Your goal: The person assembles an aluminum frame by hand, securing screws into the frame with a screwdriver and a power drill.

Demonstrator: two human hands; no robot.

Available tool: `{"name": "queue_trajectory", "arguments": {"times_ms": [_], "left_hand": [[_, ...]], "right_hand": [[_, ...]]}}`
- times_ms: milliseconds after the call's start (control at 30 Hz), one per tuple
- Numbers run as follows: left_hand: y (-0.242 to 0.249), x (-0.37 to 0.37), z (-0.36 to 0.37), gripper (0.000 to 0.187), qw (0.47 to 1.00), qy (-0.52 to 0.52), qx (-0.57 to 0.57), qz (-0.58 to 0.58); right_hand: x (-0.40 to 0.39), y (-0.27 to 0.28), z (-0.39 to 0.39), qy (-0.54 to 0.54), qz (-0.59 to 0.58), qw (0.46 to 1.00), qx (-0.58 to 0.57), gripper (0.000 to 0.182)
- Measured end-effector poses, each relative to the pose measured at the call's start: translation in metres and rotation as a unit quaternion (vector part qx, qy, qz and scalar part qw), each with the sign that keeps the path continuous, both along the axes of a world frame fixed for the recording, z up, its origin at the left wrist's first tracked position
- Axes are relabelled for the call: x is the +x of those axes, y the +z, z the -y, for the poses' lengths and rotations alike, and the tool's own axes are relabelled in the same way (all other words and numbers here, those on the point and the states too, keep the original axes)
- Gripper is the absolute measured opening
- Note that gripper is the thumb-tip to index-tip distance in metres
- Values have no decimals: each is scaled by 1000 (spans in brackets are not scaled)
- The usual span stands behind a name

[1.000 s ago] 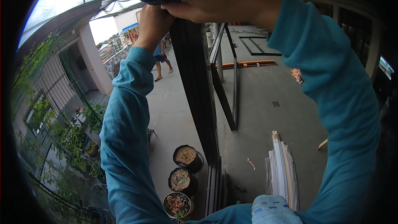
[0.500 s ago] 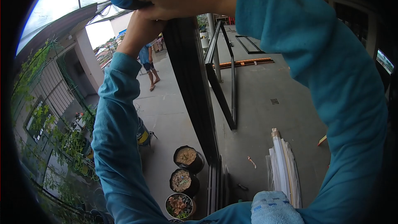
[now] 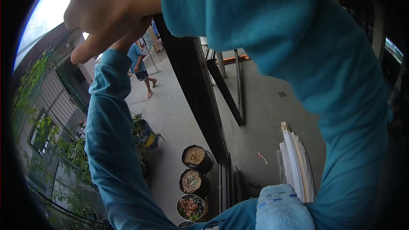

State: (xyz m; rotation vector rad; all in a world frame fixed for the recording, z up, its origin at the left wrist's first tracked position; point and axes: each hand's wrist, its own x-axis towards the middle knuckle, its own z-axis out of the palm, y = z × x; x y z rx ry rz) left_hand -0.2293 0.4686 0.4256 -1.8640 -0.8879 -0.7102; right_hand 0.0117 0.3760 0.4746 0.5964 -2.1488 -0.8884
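Observation:
Both my arms, in teal sleeves, reach up to the top of a tall dark metal frame [image 3: 194,85]. My right hand [image 3: 113,6] is raised at the upper left with its fingers curled closed. Whatever it grips is hidden from this side. My left hand [image 3: 133,37] shows only in part below and behind the right one, close to the frame's upper end; its fingers are covered. A light blue towel [image 3: 281,208] lies against my body at the bottom.
Several potted plants [image 3: 195,155] line the floor left of the frame. Another dark frame [image 3: 226,89] leans beyond it. Wrapped long strips [image 3: 296,162] lie on the right. A person [image 3: 140,64] in a blue shirt is farther back; climbing plants [image 3: 47,132] cover the left side.
My right hand has moved left and closer to the camera, and its sleeve covers more of the view. The blue item seen in it earlier is now hidden. The person has changed stride.

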Motion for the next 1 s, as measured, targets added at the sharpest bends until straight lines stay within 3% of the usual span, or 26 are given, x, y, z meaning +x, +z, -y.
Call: {"name": "queue_trajectory", "arguments": {"times_ms": [233,367,433,533,567,833,1000], "left_hand": [[-15,5,23,14,997,-30,18,71],[-16,0,60,14,971,-116,102,184],[-14,5,80,14,956,-153,130,214],[-7,23,62,14,987,-99,56,115],[-7,30,52,14,991,-80,40,97],[-2,38,25,14,993,-49,14,104],[0,35,20,14,993,-50,23,100]], "right_hand": [[-15,4,49,-96,13,995,25,25],[-2,-12,72,-158,10,986,45,27],[-15,-10,59,-244,10,969,40,33],[-32,-13,35,-481,20,877,-1,51],[-31,-12,38,-495,28,868,16,51],[40,-15,56,-394,28,918,27,47],[17,-7,45,-381,10,921,77,44]]}}
